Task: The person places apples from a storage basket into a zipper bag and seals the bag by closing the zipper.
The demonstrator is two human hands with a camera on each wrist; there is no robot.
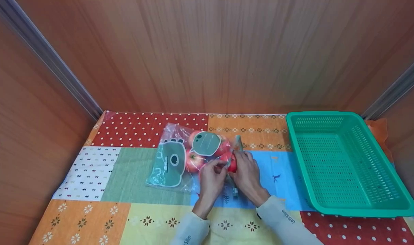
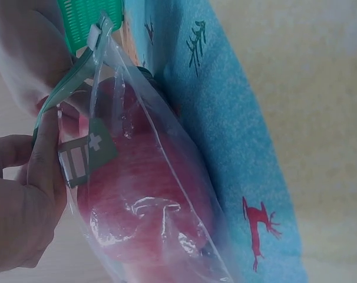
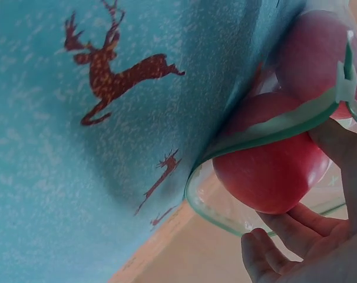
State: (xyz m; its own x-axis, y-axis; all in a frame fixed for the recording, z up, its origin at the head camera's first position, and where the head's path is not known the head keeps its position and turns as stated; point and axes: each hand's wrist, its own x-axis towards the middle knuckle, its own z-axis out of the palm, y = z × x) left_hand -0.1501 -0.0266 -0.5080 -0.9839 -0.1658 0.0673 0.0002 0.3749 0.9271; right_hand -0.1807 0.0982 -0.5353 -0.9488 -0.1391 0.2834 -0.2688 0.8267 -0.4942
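A clear zip bag (image 1: 171, 166) with green cartoon prints lies flat at the middle of the cloth, with several red apples (image 1: 195, 161) inside. My left hand (image 1: 212, 178) pinches the green zip edge (image 2: 63, 88) of the bag's mouth between thumb and fingers. At that mouth, my right hand (image 1: 247, 173) grips a red apple (image 3: 273, 168), thumb over it and fingertips at its underside. The green-edged opening gapes around this apple in the right wrist view, and another apple (image 3: 317, 56) sits deeper in the bag. A pale slider (image 2: 95, 36) shows on the zip.
To the right stands a green plastic basket (image 1: 297, 163) with perforated walls. A patchwork cloth (image 1: 152, 211) covers the table. Wood-grain panels (image 1: 200, 61) rise behind and on both sides. Something orange (image 1: 379, 132) shows behind the basket's right side.
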